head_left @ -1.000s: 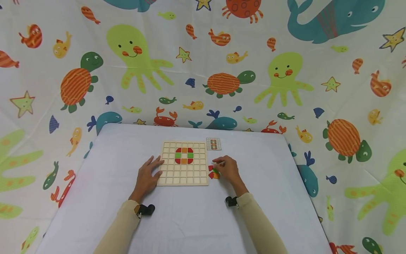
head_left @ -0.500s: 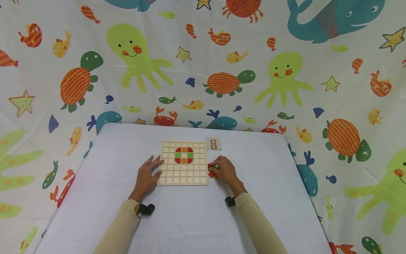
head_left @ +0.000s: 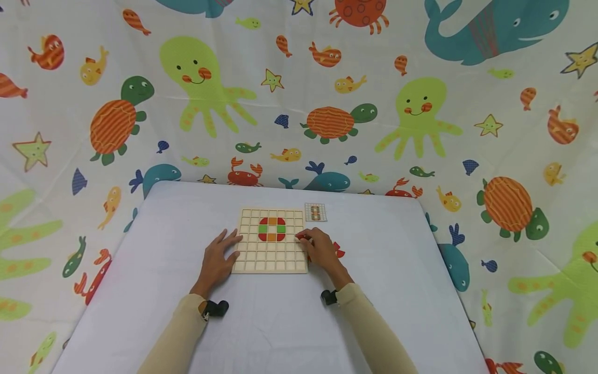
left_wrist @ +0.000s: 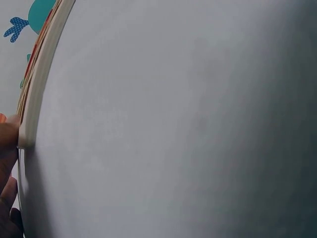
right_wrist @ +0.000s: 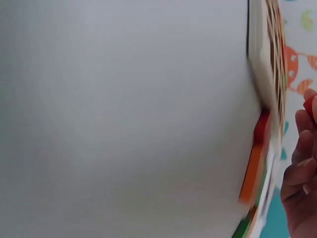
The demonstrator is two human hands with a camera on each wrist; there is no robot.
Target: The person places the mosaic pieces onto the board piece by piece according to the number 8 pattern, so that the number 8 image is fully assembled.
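Observation:
A wooden grid board [head_left: 261, 265] lies on the table, with a ring of red, green and orange tiles [head_left: 272, 221] set in its upper middle squares. My left hand [head_left: 217, 259] rests against the board's left edge, fingers spread and thumb along the side. Over the right edge, my right hand [head_left: 322, 252] pinches a small red tile [right_wrist: 309, 105] between thumb and fingertips. Beneath and beside that hand are loose pieces: a red one [head_left: 339, 253] shows to its right, and an orange block [right_wrist: 252, 171] shows in the right wrist view. The hand hides part of this group.
A small pattern card [head_left: 315, 212] with a coloured design lies just past the board's upper right corner. The white-covered table [head_left: 374, 234] ends at a hanging cloth [head_left: 299, 93] printed with sea animals. Each wrist carries a small black camera.
My right hand has gone from the loose pieces leftward to over the board's right edge, carrying a red tile. My left hand keeps its place.

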